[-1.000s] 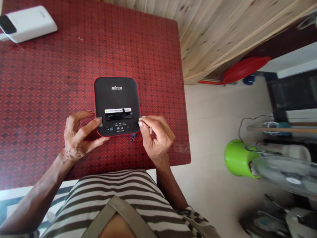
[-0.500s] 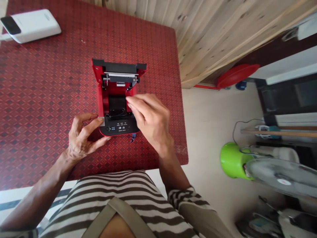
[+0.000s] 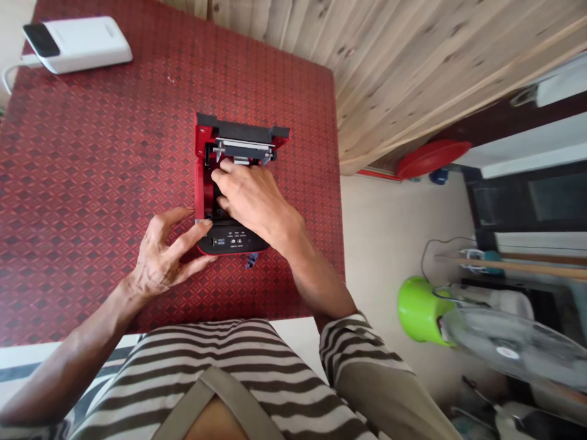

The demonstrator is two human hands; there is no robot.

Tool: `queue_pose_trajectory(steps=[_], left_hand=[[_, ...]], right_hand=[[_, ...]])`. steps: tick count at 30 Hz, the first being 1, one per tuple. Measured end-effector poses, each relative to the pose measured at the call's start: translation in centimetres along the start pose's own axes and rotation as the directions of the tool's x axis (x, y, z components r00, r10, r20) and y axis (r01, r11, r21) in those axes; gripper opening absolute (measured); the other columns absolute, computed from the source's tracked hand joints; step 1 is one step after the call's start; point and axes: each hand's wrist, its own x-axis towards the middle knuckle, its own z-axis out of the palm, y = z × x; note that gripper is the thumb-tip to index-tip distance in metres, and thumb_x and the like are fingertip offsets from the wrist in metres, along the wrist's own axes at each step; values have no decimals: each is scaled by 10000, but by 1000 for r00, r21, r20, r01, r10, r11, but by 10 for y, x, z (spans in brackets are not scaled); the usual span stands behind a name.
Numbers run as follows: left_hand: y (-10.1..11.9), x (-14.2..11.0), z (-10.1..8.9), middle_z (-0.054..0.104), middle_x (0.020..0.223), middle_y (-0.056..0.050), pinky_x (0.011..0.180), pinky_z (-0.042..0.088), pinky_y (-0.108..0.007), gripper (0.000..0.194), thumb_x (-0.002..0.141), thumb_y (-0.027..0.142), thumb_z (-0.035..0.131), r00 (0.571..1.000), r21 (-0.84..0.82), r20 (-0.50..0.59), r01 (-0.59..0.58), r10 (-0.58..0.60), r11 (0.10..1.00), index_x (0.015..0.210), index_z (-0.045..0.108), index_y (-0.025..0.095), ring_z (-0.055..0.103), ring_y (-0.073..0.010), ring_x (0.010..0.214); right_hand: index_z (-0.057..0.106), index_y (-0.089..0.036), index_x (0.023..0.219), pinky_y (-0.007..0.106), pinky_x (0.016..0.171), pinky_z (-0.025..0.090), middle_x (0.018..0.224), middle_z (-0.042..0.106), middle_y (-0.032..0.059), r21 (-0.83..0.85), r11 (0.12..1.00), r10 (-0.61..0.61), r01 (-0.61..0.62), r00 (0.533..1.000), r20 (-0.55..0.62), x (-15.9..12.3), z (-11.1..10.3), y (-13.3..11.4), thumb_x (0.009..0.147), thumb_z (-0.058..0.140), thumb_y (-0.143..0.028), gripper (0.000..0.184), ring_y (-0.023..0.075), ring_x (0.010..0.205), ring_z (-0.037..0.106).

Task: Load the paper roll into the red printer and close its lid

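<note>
A small red and black label printer sits on the table with its lid raised, showing a roller and metal bar under it. My left hand grips the printer's near left corner, a fingertip on top and the thumb at the front edge. Bent over the inner compartment, my right hand has its fingers curled down inside, toward the left wall. The hand covers most of the compartment, so what its fingertips touch is hidden. A small dark blue patterned piece pokes out beside the printer's front edge.
A white power bank with a cable lies at the far left of the red patterned table. Wooden planks stand along the far side. On the floor at right are a green stool and a fan.
My right hand has moved from the compartment's right wall leftward across it, fingers now reaching toward the left wall. My left hand keeps its place at the printer's corner. The view has shifted slightly.
</note>
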Motion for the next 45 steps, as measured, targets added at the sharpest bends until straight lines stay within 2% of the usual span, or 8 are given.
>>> queue_pose_trajectory(steps=[9,14,19,25,32,37,42,45], left_hand=[[-1,1,1,776,1590,-183,1082,815,-494,744,1200,568,923,1000,-34,-10,15,-15,999,1867,654,378,858,-353,1378],[-2,7,-3,771,1601,-195,1028,829,-478,711,1211,576,899,999,-2,37,-5,5,1000,1838,658,343,858,-357,1374],[-3,10,0,761,1583,-152,987,816,-430,698,1183,561,949,1000,9,5,-9,9,1000,1794,683,355,846,-297,1282],[-1,13,2,766,1567,-168,997,803,-452,810,1182,501,961,998,11,-41,-36,36,999,1892,609,333,828,-315,1302],[-2,15,0,767,1554,-183,1024,817,-455,801,1175,502,975,998,6,-30,-63,63,998,1870,634,296,828,-317,1306],[0,11,0,754,1567,-132,1025,833,-452,672,1172,516,972,999,-46,-4,31,-31,998,1770,705,366,836,-309,1316],[-2,9,1,743,1561,-147,1037,826,-451,691,1180,567,955,1000,-17,2,15,-15,1000,1780,687,354,827,-304,1332],[-4,9,2,751,1555,-159,1038,835,-475,762,1161,584,974,1000,-12,-14,-2,2,1000,1815,667,345,827,-333,1360]], right_hand=[[912,-236,1407,398,979,667,1365,911,111,203,979,54,-3,969,-243,-46,7,9,1245,756,-228,224,288,1158,870],[896,-309,1390,370,758,665,1213,883,27,537,824,255,181,729,-635,-85,48,56,1191,882,-438,237,189,809,725],[772,-305,1300,366,829,674,1129,857,-1,785,565,542,254,603,-586,-67,110,106,1112,912,-687,448,194,897,776],[712,-311,1237,363,815,626,992,841,-30,904,426,634,15,708,-311,-41,147,108,1005,939,-616,446,209,847,756],[696,-279,1454,372,823,653,1201,912,36,876,481,572,-28,768,-290,-41,155,106,1019,897,-472,517,205,862,787],[751,-252,1509,418,878,706,1446,936,148,893,449,647,0,689,-325,-83,161,103,1009,868,-433,545,215,916,828],[909,-259,1316,369,849,693,1174,945,65,930,368,497,-8,846,-190,-133,162,81,976,950,-437,386,230,974,849],[916,-261,1400,369,858,699,1242,949,74,941,338,499,36,841,-211,-127,168,62,930,1003,-434,508,233,1006,858]])
